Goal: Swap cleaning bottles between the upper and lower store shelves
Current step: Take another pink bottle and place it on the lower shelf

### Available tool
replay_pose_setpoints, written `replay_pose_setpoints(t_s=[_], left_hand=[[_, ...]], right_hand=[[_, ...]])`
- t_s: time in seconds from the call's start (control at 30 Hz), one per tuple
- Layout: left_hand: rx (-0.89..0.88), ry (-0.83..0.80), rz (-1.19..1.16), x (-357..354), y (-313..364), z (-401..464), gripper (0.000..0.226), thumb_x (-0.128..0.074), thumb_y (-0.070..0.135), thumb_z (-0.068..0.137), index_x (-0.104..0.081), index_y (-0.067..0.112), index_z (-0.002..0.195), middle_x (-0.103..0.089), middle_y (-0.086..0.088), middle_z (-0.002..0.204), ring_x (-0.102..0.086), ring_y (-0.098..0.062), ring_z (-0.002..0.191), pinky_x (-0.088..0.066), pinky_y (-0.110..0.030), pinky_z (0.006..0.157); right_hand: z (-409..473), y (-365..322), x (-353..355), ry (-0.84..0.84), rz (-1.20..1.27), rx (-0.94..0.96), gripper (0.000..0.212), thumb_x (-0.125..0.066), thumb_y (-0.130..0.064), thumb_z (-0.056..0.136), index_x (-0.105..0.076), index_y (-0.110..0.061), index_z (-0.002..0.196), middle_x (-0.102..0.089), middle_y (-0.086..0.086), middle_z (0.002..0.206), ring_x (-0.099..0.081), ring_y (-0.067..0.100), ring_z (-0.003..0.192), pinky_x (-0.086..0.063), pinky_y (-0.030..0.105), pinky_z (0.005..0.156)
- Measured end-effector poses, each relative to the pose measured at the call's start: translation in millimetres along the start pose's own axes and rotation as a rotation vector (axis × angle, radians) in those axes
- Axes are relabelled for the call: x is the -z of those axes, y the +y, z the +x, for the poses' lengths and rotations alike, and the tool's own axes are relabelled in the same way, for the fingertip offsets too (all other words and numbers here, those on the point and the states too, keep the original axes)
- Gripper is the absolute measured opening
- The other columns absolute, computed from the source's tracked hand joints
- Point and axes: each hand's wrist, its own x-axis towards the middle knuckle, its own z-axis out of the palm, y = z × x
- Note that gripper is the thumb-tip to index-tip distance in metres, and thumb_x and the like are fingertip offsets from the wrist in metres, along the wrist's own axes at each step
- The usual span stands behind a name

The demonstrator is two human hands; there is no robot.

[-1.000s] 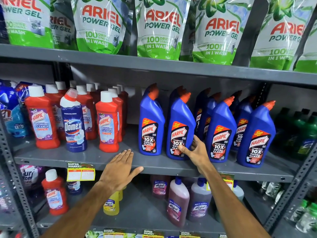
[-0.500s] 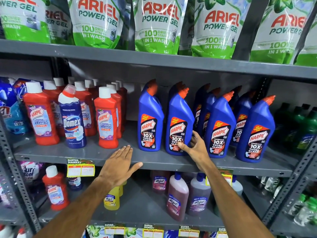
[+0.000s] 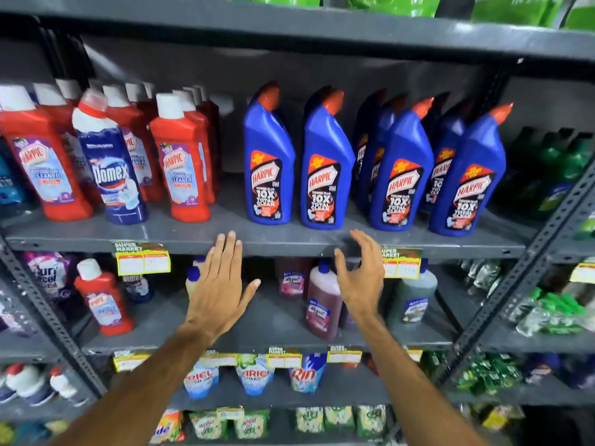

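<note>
- Right hand [image 3: 360, 278]: has come off the blue Harpic bottle [image 3: 325, 162] it touched a moment ago; now half-curled, holding nothing, before the upper shelf [image 3: 193, 238] front edge.
- Left hand [image 3: 222, 284]: flat, fingers spread, empty, just below that edge.
- Judgement: upper bottle placed; a lower pick likely follows.
- Maroon Lizol bottle [image 3: 322, 300]: lower shelf [image 3: 273, 326], mid-front; smooth translucent plastic, rounded shoulders.

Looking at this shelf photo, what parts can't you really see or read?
- Price tags: head view, print too small and blurred.
- Pale bottle on the lower shelf: mostly hidden by the left hand.
- Green pouches on top: cut off by the upper edge.
- Green bottles far right: dark, labels unreadable.
- Rear blue Harpic bottles: covered by the front row.
</note>
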Motion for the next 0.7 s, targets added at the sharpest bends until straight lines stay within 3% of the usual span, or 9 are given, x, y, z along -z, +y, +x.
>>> replay_pose_setpoints(t_s=[0.13, 0.27, 0.47, 0.57, 0.7], left_hand=[[-0.076, -0.087, -0.008, -35, 11, -41, 0.085, -0.031, 0.055, 0.105, -0.008, -0.003, 0.162, 0.000, -0.021, 0.173, -0.002, -0.034, 0.161, -0.017, -0.050, 0.129], [-0.081, -0.252, -0.067, -81, 17, -88, 0.083, -0.030, 0.054, 0.104, -0.019, -0.007, 0.160, -0.010, -0.025, 0.171, -0.013, -0.038, 0.159, -0.022, -0.051, 0.128], [-0.059, -0.430, -0.074, -147, 20, -119, 0.084, -0.027, 0.054, 0.101, -0.030, -0.009, 0.156, -0.024, -0.029, 0.166, -0.029, -0.043, 0.154, -0.030, -0.052, 0.125], [-0.040, -0.469, -0.075, -179, 21, -118, 0.082, -0.037, 0.052, 0.104, -0.023, -0.009, 0.158, -0.019, -0.029, 0.167, -0.025, -0.043, 0.155, -0.021, -0.049, 0.127], [-0.006, -0.485, -0.144, -220, 24, -112, 0.084, -0.054, 0.047, 0.102, -0.025, -0.010, 0.157, -0.023, -0.031, 0.166, -0.027, -0.044, 0.154, -0.021, -0.050, 0.126]], right_hand=[[-43, 19, -2, 0.031, -0.012, -0.068, 0.040, -0.078, 0.000, 0.090, -0.068, -0.002, 0.128, -0.064, 0.016, 0.132, -0.057, 0.022, 0.127, -0.037, 0.012, 0.110], [-83, 50, -12, -0.032, -0.035, -0.219, 0.042, -0.077, -0.004, 0.093, -0.065, 0.000, 0.133, -0.065, 0.017, 0.134, -0.060, 0.030, 0.128, -0.043, 0.030, 0.114], [-120, 107, -44, -0.137, -0.038, -0.379, 0.059, -0.081, -0.010, 0.090, -0.056, 0.000, 0.142, -0.061, 0.019, 0.141, -0.058, 0.036, 0.132, -0.038, 0.032, 0.118], [-131, 130, -62, -0.143, 0.008, -0.461, 0.070, -0.082, -0.009, 0.089, -0.048, 0.001, 0.149, -0.058, 0.020, 0.147, -0.056, 0.039, 0.137, -0.043, 0.054, 0.118], [-145, 160, -80, -0.155, 0.059, -0.522, 0.077, -0.080, -0.017, 0.088, -0.042, -0.005, 0.155, -0.058, 0.015, 0.150, -0.057, 0.033, 0.138, -0.046, 0.054, 0.116]])
